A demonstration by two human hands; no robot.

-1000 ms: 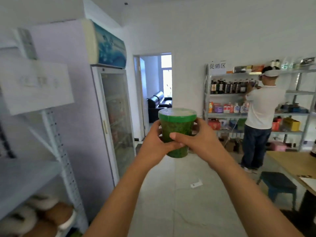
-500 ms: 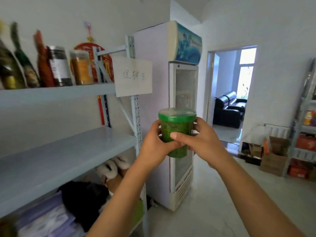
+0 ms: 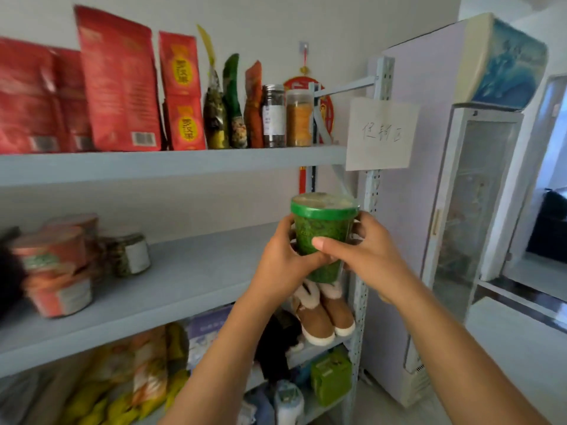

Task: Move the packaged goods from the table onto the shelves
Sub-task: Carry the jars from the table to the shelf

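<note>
A: Now, head view, sole camera. Both hands clasp the green cup (image 3: 324, 237) upright at chest height, just in front of the shelf unit's right end. Left hand (image 3: 283, 260) wraps its near-left side, fingers curled around the wall; right hand (image 3: 369, 256) grips the right side, thumb laid across the front.

B: What changed?

A: Half a second ago the unit sat off to the left with the fridge (image 3: 460, 194) dead ahead; a second ago I was facing a far rack across the room. The view has swung left, so the middle shelf (image 3: 190, 271) fills the centre. The grasp itself looks unchanged.

B: Meaning for the task?

A: I read carrying as done, placing as next. The cup is not yet on any board. The middle shelf has a bare stretch right of a jar (image 3: 132, 254) and red cups (image 3: 58, 268); the top shelf (image 3: 171, 162) is crowded with red bags (image 3: 119, 81).

B: Risk?

A: The upright post (image 3: 372, 191) stands close behind the cup.
</note>
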